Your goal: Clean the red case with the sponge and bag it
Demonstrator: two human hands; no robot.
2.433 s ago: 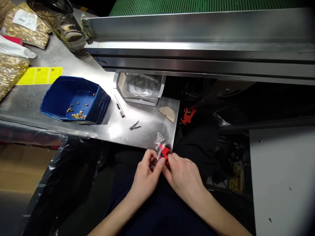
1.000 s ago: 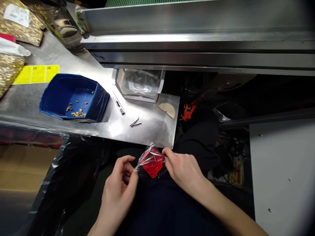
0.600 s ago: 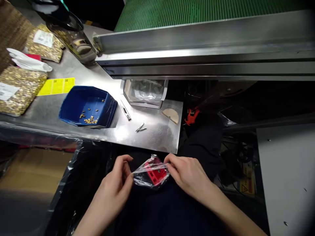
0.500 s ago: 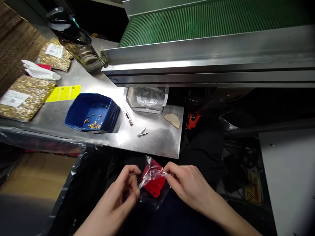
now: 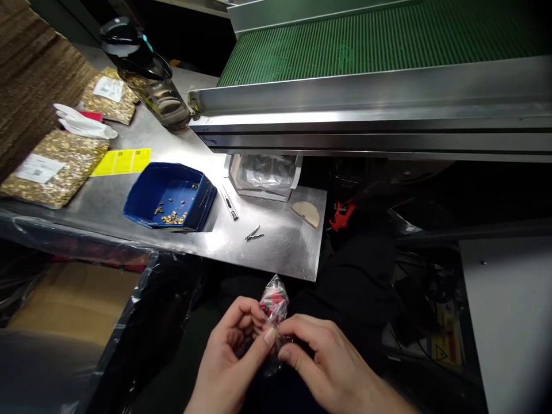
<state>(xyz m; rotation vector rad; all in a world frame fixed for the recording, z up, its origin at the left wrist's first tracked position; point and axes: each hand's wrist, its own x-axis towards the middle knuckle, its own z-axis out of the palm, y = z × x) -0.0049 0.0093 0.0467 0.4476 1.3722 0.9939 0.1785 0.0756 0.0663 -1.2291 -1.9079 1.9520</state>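
Note:
Between my two hands, in front of my lap, is a clear plastic bag (image 5: 275, 299) with a red item inside. The bag is bunched up, so the red item's shape is mostly hidden. My left hand (image 5: 239, 348) pinches the gathered plastic between thumb and fingers. From the other side, my right hand (image 5: 321, 353) has its thumb and forefinger closed on the plastic at the bag's lower part. Just beyond them lies the metal bench (image 5: 284, 253), bearing small metal nippers (image 5: 254, 233) and a utility knife (image 5: 229, 202).
A blue bin (image 5: 146, 195) holds several small brass pieces. Behind the knife stands a box of clear bags (image 5: 267, 172). A green conveyor (image 5: 345, 52) runs across the back. At left are bags of brass parts (image 5: 73, 167), a water bottle (image 5: 161, 98) and a plastic-lined carton (image 5: 81, 293).
My hands have come together, and the bag, spread with the red item showing, is now twisted or bunched between them. The view has shifted slightly.

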